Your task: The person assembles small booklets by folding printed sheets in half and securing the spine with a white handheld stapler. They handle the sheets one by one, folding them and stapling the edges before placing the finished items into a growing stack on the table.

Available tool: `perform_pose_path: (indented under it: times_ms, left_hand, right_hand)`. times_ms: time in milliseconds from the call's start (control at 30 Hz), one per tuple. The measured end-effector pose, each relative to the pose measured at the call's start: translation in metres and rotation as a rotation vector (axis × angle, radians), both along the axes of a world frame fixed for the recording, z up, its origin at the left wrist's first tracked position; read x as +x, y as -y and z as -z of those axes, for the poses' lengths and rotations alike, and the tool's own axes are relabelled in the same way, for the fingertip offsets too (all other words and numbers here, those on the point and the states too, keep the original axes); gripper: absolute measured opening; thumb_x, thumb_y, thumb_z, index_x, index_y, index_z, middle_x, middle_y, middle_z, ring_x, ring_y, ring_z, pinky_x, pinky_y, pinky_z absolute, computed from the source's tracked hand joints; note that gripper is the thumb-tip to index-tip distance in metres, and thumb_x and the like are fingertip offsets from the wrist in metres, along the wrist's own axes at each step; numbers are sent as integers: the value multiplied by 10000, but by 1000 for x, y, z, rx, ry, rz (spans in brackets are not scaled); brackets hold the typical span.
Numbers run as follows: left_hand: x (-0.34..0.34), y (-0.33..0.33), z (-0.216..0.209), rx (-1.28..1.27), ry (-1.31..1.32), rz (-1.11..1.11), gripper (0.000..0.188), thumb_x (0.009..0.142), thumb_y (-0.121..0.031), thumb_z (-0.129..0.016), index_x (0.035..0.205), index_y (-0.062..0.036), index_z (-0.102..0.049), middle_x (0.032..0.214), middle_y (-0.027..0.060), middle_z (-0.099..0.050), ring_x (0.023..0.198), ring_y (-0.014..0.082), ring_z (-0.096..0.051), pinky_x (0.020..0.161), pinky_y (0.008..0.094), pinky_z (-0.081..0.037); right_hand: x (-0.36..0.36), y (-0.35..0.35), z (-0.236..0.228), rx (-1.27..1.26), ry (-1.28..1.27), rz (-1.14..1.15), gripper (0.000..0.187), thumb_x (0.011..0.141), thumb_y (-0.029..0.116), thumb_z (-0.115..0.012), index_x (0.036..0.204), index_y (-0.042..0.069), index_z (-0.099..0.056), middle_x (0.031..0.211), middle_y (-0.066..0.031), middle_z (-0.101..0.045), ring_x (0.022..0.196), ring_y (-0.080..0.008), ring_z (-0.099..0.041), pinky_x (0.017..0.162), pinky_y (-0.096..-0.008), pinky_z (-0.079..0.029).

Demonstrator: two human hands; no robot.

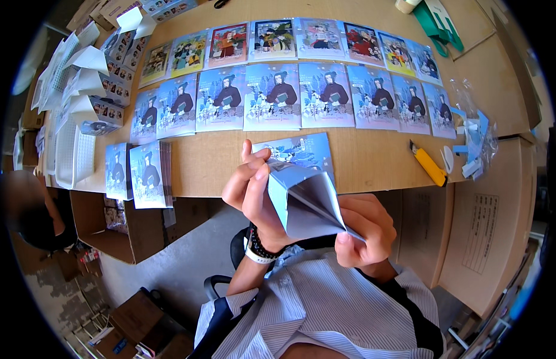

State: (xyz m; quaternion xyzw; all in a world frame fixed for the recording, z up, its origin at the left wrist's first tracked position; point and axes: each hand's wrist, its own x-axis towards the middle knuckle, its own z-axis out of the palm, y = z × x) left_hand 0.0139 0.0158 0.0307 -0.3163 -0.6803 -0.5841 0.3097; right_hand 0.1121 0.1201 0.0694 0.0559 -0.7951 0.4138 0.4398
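Just past the table's front edge, my left hand (pixel 254 200) and my right hand (pixel 365 230) hold a light-blue paperboard box (pixel 311 220) between them. Its open end faces me and shows a pale inside, with the walls partly squeezed together. The left fingers grip its upper left side, while the right thumb and fingers pinch the lower right corner. Behind it, a blue illustrated sheet or pack (pixel 317 148) lies on the table, partly hidden by the box and my left hand.
Two rows of illustrated packs (pixel 272 96) cross the table (pixel 230 164). Two stacks (pixel 151 173) stand front left. White baskets (pixel 74 155) and small printed boxes (pixel 107 113) line the left. A yellow utility knife (pixel 429 164) and plastic scraps (pixel 472 140) lie right. Someone's arm (pixel 47 206) shows far left.
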Motion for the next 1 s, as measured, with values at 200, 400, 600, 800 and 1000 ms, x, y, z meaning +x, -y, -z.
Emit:
perform_pose_path:
  times_ms: [200, 400, 600, 800, 1000]
  left_hand:
    - [1, 3, 0, -107, 5, 36, 1197, 564, -675, -888, 1404, -5, -359, 1253, 148, -340, 1171, 321, -524, 1138, 620, -331]
    - [-1, 3, 5, -108, 10, 75, 1229, 566, -677, -885, 1428, 6, -336, 1275, 150, -321, 1192, 325, -512, 1149, 625, -311]
    - [3, 4, 3, -134, 42, 75, 1235, 572, -661, -891, 1442, -2, -313, 1295, 159, -314, 1204, 339, -503, 1146, 640, -308]
    - [8, 5, 1, -196, 95, 57, 1248, 556, -668, -893, 1437, 1, -316, 1305, 171, -326, 1236, 349, -481, 1135, 630, -337]
    - [11, 2, 8, -110, 150, 88, 1254, 561, -628, -910, 1458, -2, -297, 1323, 172, -343, 1281, 332, -407, 1152, 588, -325]
  right_hand:
    - [-1, -2, 0, -5, 27, 12, 285, 774, 4, -684, 1054, -49, -679, 993, -198, -742, 819, -303, -741, 714, -342, -596]
    - [0, -4, -1, -21, 31, 8, 296, 782, -2, -685, 1074, -45, -672, 994, -197, -742, 821, -304, -741, 716, -347, -595]
    - [2, -4, 1, -31, 27, 2, 297, 786, -5, -682, 1081, -42, -667, 996, -195, -740, 834, -305, -740, 719, -350, -591]
    - [4, -7, -1, -25, 44, 0, 319, 786, -11, -689, 1102, -41, -657, 1023, -196, -732, 856, -309, -737, 733, -359, -589]
    - [4, -9, 0, -23, 43, 2, 357, 764, -47, -695, 1118, -38, -652, 1048, -173, -726, 857, -298, -723, 710, -356, -584]
